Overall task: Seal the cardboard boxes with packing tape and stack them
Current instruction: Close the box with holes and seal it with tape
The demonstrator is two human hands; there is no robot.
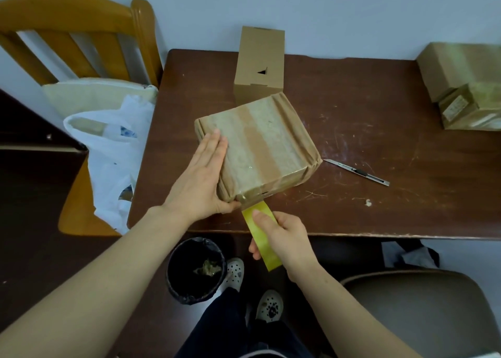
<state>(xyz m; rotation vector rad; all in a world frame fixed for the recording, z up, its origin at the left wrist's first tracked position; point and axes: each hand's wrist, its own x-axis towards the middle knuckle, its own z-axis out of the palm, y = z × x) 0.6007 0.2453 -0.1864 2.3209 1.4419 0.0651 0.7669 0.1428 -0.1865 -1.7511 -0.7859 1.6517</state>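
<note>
A flat cardboard box wrapped in tape lies tilted on the brown table. My left hand lies with straight fingers on the box's left side, and its thumb touches the near corner. My right hand holds a yellow roll of packing tape at the table's front edge. A short length of tape runs from the roll to the box's near corner. A taller cardboard box stands upright behind it. At the far right, two taped boxes sit together.
A utility knife lies on the table right of the box. A wooden chair with a white plastic bag stands at the left. A black bin sits under the table by my feet. A grey chair seat is at lower right.
</note>
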